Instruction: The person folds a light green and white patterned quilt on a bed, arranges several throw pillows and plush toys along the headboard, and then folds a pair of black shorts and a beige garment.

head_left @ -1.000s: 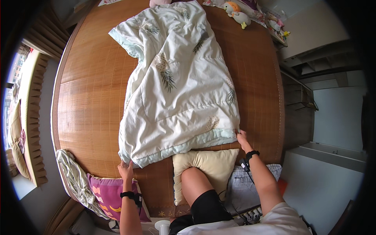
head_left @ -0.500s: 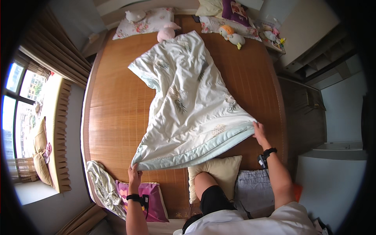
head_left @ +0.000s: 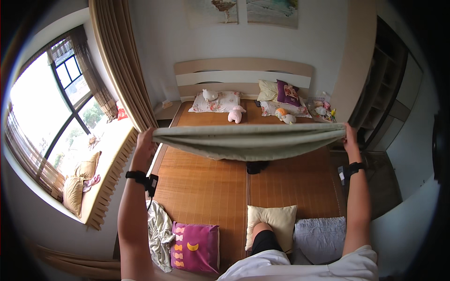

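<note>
A quilt (head_left: pixel 248 143) with a pale green edge is stretched between my raised hands above the bed. My left hand (head_left: pixel 146 140) grips its left corner, fingers closed round the cloth. At the right corner my right hand (head_left: pixel 349 136) is closed on it too. The edge sags a little in folds between them, and the rest of the quilt is hidden behind it. Below hangs or lies a small dark thing (head_left: pixel 256 167) that I cannot make out. Under all this is the brown bed mat (head_left: pixel 201 187).
Near me lie a purple cushion (head_left: pixel 196 246), a cream cushion (head_left: pixel 271 222) under my knee, a grey cushion (head_left: pixel 321 239) and crumpled cloth (head_left: pixel 160 229). Pillows and plush toys, including a pink one (head_left: pixel 236 114), line the headboard (head_left: pixel 243 75). A window seat (head_left: pixel 108 173) is left, a wardrobe right.
Both hands have gone up and forward, lifting the quilt's near edge off the bed to about chest height or above. The view has tilted up, showing the headboard and wall.
</note>
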A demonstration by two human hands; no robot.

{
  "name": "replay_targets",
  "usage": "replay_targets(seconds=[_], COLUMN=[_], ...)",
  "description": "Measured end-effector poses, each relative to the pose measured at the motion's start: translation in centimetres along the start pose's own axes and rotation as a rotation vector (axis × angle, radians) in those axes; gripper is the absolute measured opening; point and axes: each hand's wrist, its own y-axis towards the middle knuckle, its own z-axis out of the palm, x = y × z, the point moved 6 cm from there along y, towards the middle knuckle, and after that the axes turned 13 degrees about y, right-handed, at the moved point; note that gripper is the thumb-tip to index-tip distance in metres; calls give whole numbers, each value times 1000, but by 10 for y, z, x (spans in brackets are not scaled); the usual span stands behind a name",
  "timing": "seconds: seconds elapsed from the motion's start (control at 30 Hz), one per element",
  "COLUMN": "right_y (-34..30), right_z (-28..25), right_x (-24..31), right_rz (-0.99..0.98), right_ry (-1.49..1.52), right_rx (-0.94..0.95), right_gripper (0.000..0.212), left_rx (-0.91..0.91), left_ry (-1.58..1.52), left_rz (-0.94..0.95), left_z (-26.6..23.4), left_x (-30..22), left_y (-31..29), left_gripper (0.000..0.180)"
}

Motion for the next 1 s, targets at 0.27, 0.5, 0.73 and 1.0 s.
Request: replay_targets(seconds=[0.27,0.5,0.73,1.0], right_y=[-97,-127,-252,-301], right_z=[-15,-51,-153,-209], right_x=[100,78,43,-62], right_rz=[4,96,263,700], right_ry=[111,227,-9,-138], right_rx=[42,111,73,-25], right_gripper=[17,14,22,16], left_rx=[243,340,288,366], left_ry=[-150,-211,194,109], left_rz=[34,-43,-106,-523], left_z=[-56,-78,-96,-88], left_x=[-90,-41,59,191], left_y=[-52,-69,-183,-261], left_gripper=[24,21,22,22])
